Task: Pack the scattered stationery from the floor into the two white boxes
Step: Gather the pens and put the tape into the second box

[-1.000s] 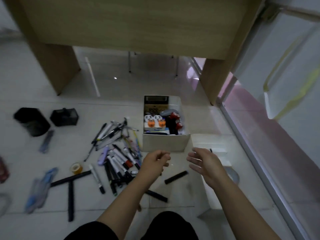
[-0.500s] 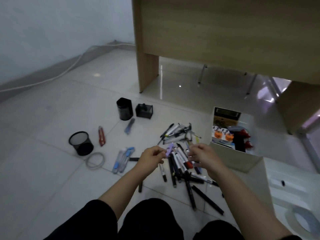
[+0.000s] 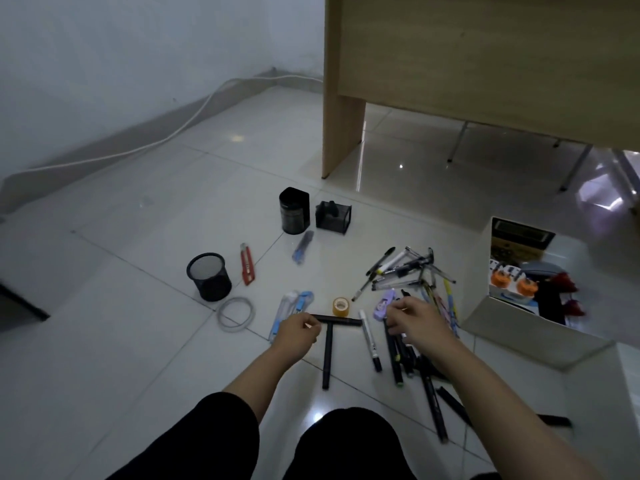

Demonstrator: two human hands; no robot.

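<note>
Pens and markers lie scattered on the floor, just left of a white box already holding items. The left hand pinches the end of a black marker. The right hand, fingers curled, touches the markers; whether it grips one is unclear.

Tiled floor: scattered pens, black markers, tape roll, mesh cup, red cutter, white box.
</note>
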